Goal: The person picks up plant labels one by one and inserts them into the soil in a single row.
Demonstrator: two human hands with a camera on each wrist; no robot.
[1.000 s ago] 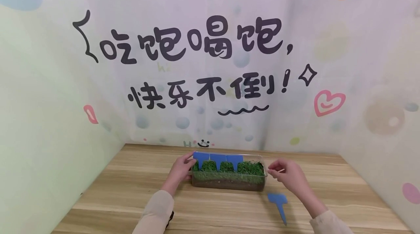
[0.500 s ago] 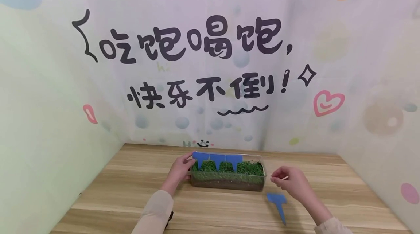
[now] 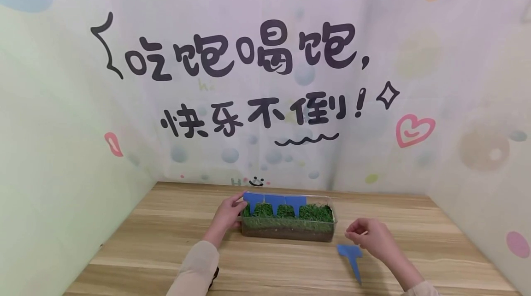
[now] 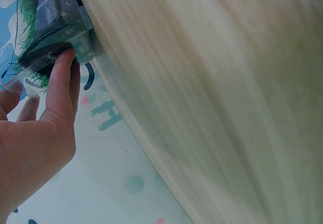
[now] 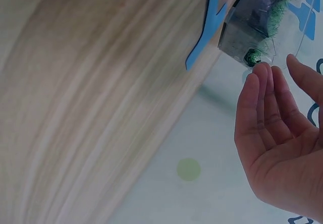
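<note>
A clear plastic box [image 3: 288, 235] with dark soil and green grass [image 3: 317, 213] rests on the table. Three blue T-shaped plant labels [image 3: 274, 200] stand side by side in the grass, toward its left. My left hand [image 3: 227, 214] holds the box's left end, thumb at the rim; in the left wrist view its fingers [image 4: 59, 88] lie against the end wall. To the right of the box, my right hand [image 3: 369, 235] is apart from it, with loosely bent fingers and nothing in them. Below that hand a loose blue plant label [image 3: 351, 254] lies on the wood.
The wooden table [image 3: 166, 231] ends at a printed cloth backdrop [image 3: 265, 157] behind the box. Pale cloth walls rise on the left and right sides. A small dark object [image 3: 214, 276] shows beside the left sleeve [image 3: 195, 266].
My right hand has drawn back from the box's right end, moving right and down toward the loose label. The left hand, the box and the labels have kept their places.
</note>
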